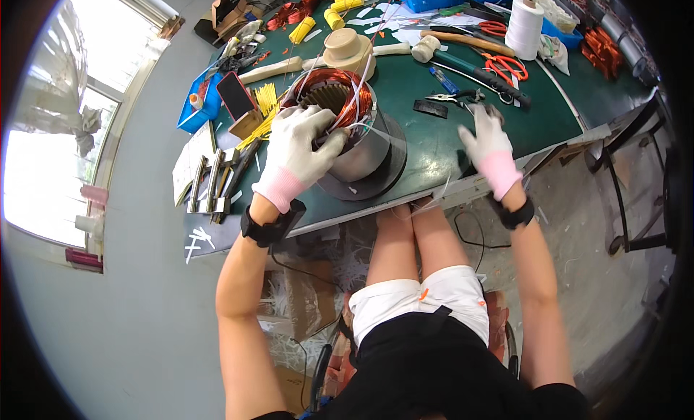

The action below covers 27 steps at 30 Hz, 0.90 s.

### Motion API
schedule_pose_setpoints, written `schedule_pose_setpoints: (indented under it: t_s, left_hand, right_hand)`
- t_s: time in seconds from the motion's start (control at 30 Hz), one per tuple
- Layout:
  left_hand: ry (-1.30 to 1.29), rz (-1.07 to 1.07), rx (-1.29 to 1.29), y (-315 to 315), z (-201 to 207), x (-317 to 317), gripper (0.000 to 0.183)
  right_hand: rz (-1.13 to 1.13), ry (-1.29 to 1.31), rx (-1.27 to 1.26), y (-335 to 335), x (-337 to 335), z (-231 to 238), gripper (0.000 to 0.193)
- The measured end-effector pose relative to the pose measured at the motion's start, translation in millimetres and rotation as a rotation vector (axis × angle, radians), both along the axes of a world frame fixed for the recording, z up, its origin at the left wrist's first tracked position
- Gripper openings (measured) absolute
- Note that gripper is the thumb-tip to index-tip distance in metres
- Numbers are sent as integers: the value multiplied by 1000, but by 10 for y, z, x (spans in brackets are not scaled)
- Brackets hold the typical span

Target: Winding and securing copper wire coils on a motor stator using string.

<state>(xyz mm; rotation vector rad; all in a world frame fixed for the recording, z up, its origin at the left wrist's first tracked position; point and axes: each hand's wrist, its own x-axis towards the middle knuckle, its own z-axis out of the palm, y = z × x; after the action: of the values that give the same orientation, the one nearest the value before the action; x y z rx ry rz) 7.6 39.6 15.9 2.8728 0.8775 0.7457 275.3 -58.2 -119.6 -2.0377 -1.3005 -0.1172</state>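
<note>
My left hand, in a white glove with a pink cuff, is closed over the near-left rim of a motor stator. Copper windings ring the stator's top, with white cords among them. The stator stands upright on a dark round base. Off to the right, my right hand, gloved alike, hovers low over the green table with its thumb apart from its fingers. Its fingertips are beside small dark-handled pliers; whether they touch is unclear. A black block lies left of the pliers.
Behind the stator lie a wooden mallet, a green-handled tool, red scissors and a white thread spool. A phone, a blue bin and metal rails are at left. A chair stands right.
</note>
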Motion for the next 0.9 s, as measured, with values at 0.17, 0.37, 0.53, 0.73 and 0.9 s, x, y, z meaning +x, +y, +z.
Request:
schedule_pose_setpoints:
  t_s: [0.17,0.37,0.53,0.73,0.9]
  left_hand:
    - [85,159,-51,-55,52,-120,27]
    - [47,103,-54,-2,12,-77,34]
    - [117,-2,30,142,-13,-108,33]
    - [255,361,108,-48,43,-96,66]
    - [-61,371,290,-148,-137,-110,99]
  right_hand:
    - [475,346,256,-198,-714,484,31]
    - [552,265,505,166,-1222,627,43]
    - [498,35,755,432,-1490,541,60]
    - [1032,1495,-165,-253,-1083,408,31]
    - [1329,726,184,2,-894,1035,25]
